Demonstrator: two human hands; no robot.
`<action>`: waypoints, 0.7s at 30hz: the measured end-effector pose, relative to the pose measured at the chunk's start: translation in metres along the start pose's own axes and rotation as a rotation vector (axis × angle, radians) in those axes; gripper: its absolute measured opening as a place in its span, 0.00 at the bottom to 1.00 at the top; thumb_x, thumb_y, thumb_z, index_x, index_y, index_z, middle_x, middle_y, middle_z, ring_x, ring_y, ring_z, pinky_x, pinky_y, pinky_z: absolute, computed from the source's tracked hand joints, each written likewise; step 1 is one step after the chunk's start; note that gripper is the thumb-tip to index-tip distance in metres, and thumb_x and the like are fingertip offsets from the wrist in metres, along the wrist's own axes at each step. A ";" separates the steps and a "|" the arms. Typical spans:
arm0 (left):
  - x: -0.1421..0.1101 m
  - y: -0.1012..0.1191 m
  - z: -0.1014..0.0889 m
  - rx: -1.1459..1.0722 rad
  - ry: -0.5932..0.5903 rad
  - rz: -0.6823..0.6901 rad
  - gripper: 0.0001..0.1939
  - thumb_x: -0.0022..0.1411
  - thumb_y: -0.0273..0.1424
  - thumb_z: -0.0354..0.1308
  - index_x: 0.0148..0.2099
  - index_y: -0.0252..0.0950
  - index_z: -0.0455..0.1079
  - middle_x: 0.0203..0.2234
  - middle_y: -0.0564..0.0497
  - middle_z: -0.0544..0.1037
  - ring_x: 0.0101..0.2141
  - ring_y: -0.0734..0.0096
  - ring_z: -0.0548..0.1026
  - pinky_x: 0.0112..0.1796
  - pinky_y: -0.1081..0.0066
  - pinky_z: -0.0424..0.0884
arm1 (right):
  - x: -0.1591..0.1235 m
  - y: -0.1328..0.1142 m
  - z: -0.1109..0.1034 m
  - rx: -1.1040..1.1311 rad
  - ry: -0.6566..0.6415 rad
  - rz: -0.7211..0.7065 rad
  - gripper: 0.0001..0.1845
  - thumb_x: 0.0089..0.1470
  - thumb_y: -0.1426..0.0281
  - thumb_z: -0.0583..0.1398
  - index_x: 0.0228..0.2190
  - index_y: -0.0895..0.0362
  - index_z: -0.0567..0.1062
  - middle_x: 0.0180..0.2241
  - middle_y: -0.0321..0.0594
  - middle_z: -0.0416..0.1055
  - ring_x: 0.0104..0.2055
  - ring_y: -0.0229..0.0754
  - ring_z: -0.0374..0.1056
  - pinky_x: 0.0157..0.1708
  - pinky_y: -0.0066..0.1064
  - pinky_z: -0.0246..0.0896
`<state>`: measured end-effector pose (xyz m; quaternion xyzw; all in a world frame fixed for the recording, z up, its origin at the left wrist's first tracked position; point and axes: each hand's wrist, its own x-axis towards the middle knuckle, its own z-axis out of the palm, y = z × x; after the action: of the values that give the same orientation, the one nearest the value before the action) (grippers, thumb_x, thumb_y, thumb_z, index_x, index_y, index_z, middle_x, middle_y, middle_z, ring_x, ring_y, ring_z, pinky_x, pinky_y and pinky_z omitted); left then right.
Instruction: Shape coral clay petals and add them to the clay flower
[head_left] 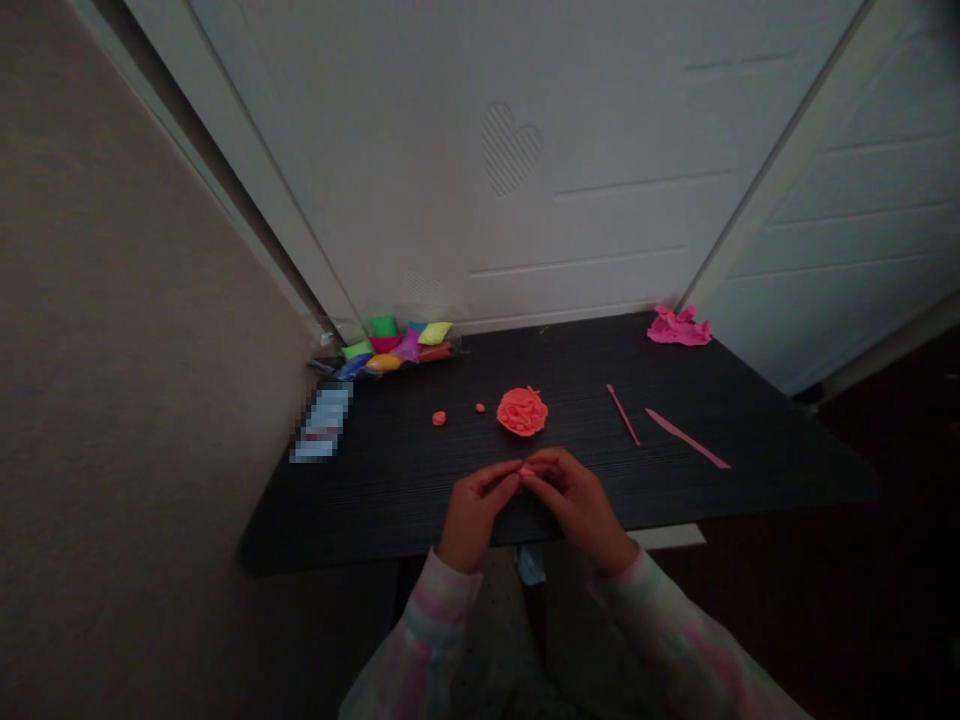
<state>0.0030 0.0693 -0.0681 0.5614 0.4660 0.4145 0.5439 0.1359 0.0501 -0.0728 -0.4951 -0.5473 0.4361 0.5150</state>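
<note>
Above the front part of the dark table, my left hand and my right hand meet at the fingertips. Both pinch one small piece of orange-pink modelling clay, mostly covered by the fingers. Just beyond them sits a round, ruffled clay shape of the same colour, with many petal-like folds. To its left lie a tiny clay ball and a somewhat larger clay lump. Neither hand touches these.
Right of the ruffled shape lie a thin pink modelling stick and a pink plastic knife. Bright clay packets fill a clear bag at the back left, near a blurred card. Crumpled pink clay rests at the table's back right corner.
</note>
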 end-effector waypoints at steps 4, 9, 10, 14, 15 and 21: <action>-0.001 0.002 0.001 -0.055 -0.001 -0.027 0.12 0.51 0.30 0.58 0.40 0.36 0.74 0.37 0.49 0.78 0.39 0.67 0.74 0.42 0.70 0.67 | 0.000 -0.001 -0.002 0.041 -0.033 0.015 0.07 0.52 0.66 0.56 0.35 0.55 0.66 0.32 0.37 0.71 0.36 0.36 0.68 0.38 0.29 0.63; -0.002 0.009 0.002 -0.081 0.007 -0.029 0.07 0.49 0.29 0.60 0.33 0.37 0.76 0.32 0.51 0.78 0.36 0.68 0.73 0.41 0.71 0.66 | -0.001 -0.001 -0.002 0.056 -0.057 0.031 0.07 0.52 0.67 0.55 0.35 0.54 0.64 0.31 0.37 0.71 0.34 0.35 0.68 0.37 0.29 0.62; -0.002 0.010 0.002 -0.090 0.007 -0.032 0.06 0.48 0.29 0.61 0.31 0.37 0.76 0.31 0.51 0.78 0.35 0.68 0.73 0.41 0.71 0.66 | -0.001 0.000 -0.002 0.057 -0.061 0.036 0.08 0.52 0.67 0.55 0.35 0.54 0.64 0.29 0.36 0.72 0.32 0.35 0.68 0.35 0.29 0.63; -0.002 0.005 0.002 -0.170 0.009 -0.062 0.05 0.48 0.31 0.61 0.29 0.35 0.75 0.24 0.53 0.76 0.29 0.72 0.72 0.36 0.72 0.67 | -0.001 0.000 -0.003 0.055 -0.098 0.050 0.10 0.52 0.66 0.55 0.38 0.55 0.64 0.25 0.33 0.72 0.28 0.35 0.69 0.33 0.29 0.63; -0.002 0.003 0.002 -0.198 0.011 -0.072 0.06 0.48 0.32 0.60 0.29 0.35 0.74 0.22 0.53 0.76 0.27 0.72 0.72 0.34 0.72 0.67 | -0.001 -0.001 -0.004 0.052 -0.112 0.052 0.11 0.52 0.66 0.55 0.38 0.55 0.65 0.25 0.34 0.72 0.28 0.35 0.69 0.32 0.29 0.63; 0.000 -0.005 0.003 -0.320 0.076 -0.092 0.07 0.48 0.32 0.60 0.28 0.33 0.72 0.23 0.52 0.76 0.27 0.74 0.72 0.34 0.72 0.68 | -0.001 -0.004 -0.004 0.016 -0.168 0.045 0.15 0.48 0.67 0.59 0.40 0.55 0.70 0.31 0.37 0.74 0.34 0.38 0.70 0.38 0.32 0.63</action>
<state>0.0050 0.0683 -0.0733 0.4297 0.4394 0.4791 0.6266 0.1395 0.0488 -0.0684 -0.4649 -0.5739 0.4916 0.4614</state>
